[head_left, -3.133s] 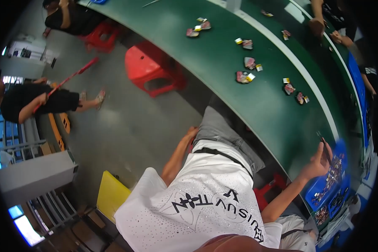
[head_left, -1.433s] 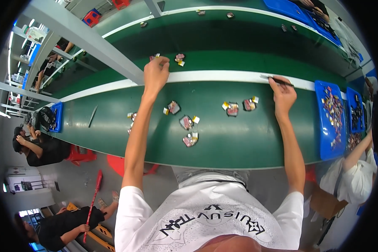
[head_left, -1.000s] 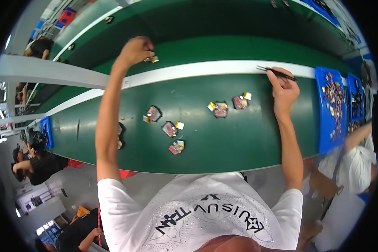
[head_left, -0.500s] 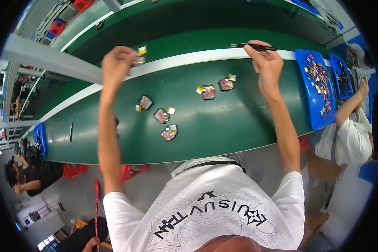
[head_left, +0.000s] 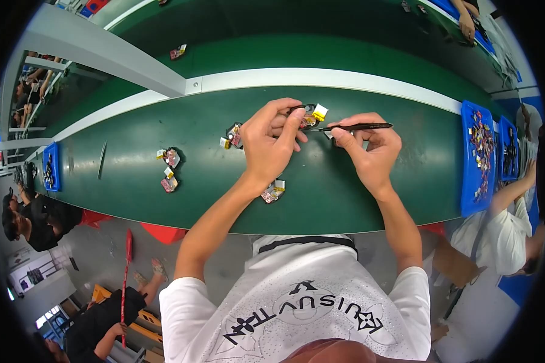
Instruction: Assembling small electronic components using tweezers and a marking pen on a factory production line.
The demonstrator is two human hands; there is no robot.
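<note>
My left hand (head_left: pixel 274 136) is closed on a small electronic unit (head_left: pixel 310 118), a black case with a circuit board and a yellow-and-white battery piece. My right hand (head_left: pixel 369 148) grips slim black tweezers (head_left: pixel 366 126), whose tip points left at the unit's near side. Left of my left hand lies a similar unit (head_left: pixel 234 135). Nearer to me, beside my left wrist, another unit (head_left: pixel 274 192) rests on the green table (head_left: pixel 224 206). Two more, an upper unit (head_left: pixel 171 157) and a lower unit (head_left: pixel 169 182), lie farther left. Something under my right fingers is mostly hidden.
Beyond a white rail (head_left: pixel 321 80) runs a second green surface with a unit (head_left: pixel 177 52) on it. A blue tray (head_left: pixel 468 175) of small colourful parts stands right; a smaller blue tray (head_left: pixel 51 166) stands left. A grey post (head_left: pixel 103 51) crosses the upper left. Co-workers sit on both sides.
My left hand has come right from the rail, let go of one unit and taken another. My right hand, still with the tweezers, has moved nearer to it. The view has shifted.
</note>
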